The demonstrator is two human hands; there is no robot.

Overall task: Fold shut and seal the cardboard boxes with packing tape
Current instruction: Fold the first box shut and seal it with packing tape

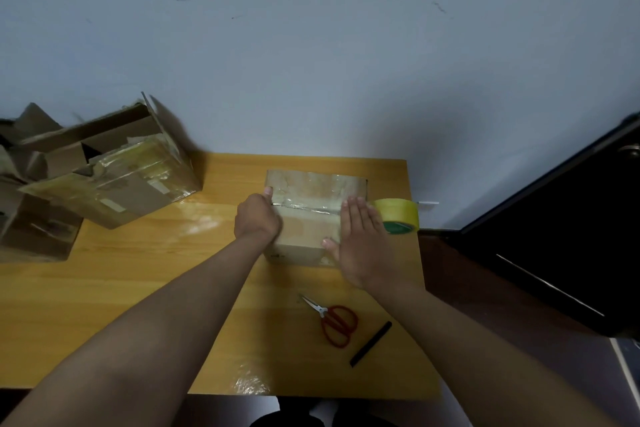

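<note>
Cardboard shows under a shiny strip of tape running along the centre seam of the small box (313, 215), which sits far and right of middle on the wooden table (138, 288). The left hand (256, 218) curls over the box's left edge, thumb pressing the tape end down. The right hand (360, 243) lies flat with straight fingers on the box's right end, holding nothing. A yellow tape roll (398, 215) hangs just beyond it, off the right edge.

Judging by this, the sealing step is nearly done: the strip looks laid and is being smoothed. Next would likely be cutting the tape at the right edge, which calls for the scissors (332, 321) lying near, beside a black stick (370, 343).

Open boxes (114, 180) crowd the far left; free tabletop lies near-left. The table's right edge is close to the roll.
</note>
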